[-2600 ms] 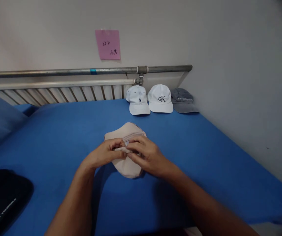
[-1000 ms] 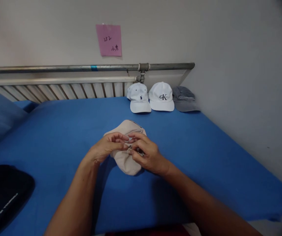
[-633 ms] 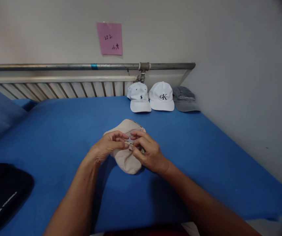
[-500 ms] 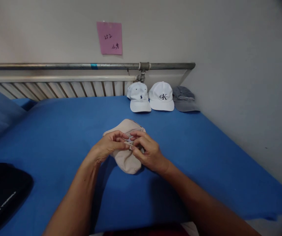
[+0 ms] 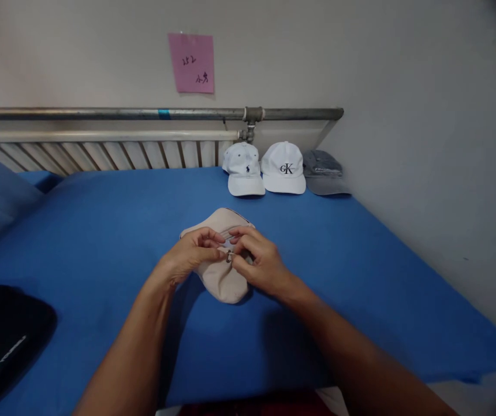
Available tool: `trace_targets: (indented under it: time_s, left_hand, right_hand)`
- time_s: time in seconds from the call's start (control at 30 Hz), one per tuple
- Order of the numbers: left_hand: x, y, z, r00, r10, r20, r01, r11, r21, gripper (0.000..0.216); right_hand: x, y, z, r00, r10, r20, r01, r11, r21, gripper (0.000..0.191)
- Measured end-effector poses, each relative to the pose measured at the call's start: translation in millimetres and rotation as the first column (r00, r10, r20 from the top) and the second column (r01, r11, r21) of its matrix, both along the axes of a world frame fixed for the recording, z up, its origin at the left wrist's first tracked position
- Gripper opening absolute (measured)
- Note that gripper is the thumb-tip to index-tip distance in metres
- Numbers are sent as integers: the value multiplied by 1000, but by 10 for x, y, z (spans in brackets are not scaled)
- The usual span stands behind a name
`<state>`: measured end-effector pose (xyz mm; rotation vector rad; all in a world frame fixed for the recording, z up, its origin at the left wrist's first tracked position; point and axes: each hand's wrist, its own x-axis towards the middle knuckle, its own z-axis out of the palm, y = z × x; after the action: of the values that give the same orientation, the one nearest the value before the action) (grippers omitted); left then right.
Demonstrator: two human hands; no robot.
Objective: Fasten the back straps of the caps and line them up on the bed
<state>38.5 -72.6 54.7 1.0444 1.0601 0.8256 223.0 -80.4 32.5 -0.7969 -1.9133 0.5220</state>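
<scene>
A beige cap (image 5: 223, 281) lies in the middle of the blue bed sheet (image 5: 100, 231), its back facing me. My left hand (image 5: 189, 261) pinches the cap's rear strap from the left. My right hand (image 5: 258, 263) pinches the strap from the right, fingers at a small metal buckle (image 5: 229, 256). Both hands rest on the cap with fingers closed, and they meet over the buckle.
Three caps stand in a row at the far edge: a pale blue one (image 5: 242, 170), a white one with black letters (image 5: 283, 169) and a grey one (image 5: 323, 173). A metal rail (image 5: 100, 113), a pink note (image 5: 191, 62), a black item (image 5: 0, 338) at lower left, wall on the right.
My fingers have shifted slightly on the strap and now pinch at the small buckle. The cap and both hands stay in the same spot; the view has tilted a little.
</scene>
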Motion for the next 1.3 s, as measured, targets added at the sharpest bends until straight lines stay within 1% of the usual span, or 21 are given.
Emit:
trace_targets:
  time_s: [0.33, 0.47, 0.57, 0.7, 0.83, 0.93, 1.03, 1.1, 1.17, 1.23, 1.3]
  left_hand:
    - [88, -53, 39, 998, 65, 2, -65, 996, 56, 33]
    - [93, -47, 43, 997, 83, -1, -83, 995, 51, 33]
    - [81, -37, 41, 997, 71, -7, -70, 996, 53, 33]
    - [76, -37, 48, 998, 43, -38, -41, 997, 73, 32]
    - [98, -43, 66, 998, 50, -45, -45, 994, 95, 31]
    - [115, -35, 62, 997, 61, -46, -56, 993, 100, 30]
    - [124, -22, 39, 997, 61, -56, -54, 991, 121, 29]
    - [126, -18, 25, 996, 62, -62, -53, 990, 134, 30]
    - [123, -18, 17, 996, 60, -62, -51, 989, 139, 30]
    - [114, -21, 13, 997, 53, -56, -46, 991, 125, 30]
    - [99, -21, 10, 998, 36, -44, -32, 995, 98, 30]
  right_hand:
    - [-51, -11, 33, 998, -53, 45, 57, 994, -89, 17]
    - [-13, 6, 47, 1000, 6, 2, -5, 984, -178, 15]
    - [33, 28, 56, 998, 58, -32, -64, 969, -239, 10]
    - [68, 70, 59, 993, 83, -87, -109, 927, -358, 8]
    - [62, 110, 69, 982, 95, -162, -166, 844, -510, 10]
    - [41, 118, 100, 985, 104, -141, -165, 814, -557, 8]
    - [21, 123, 130, 991, 74, -116, -130, 784, -607, 6]
    - [14, 133, 134, 990, 63, -127, -131, 750, -648, 8]
    - [9, 144, 122, 985, 70, -160, -161, 723, -672, 11]
    - [3, 146, 100, 977, 77, -199, -193, 717, -670, 15]
    - [-1, 137, 76, 975, 76, -209, -197, 738, -645, 17]
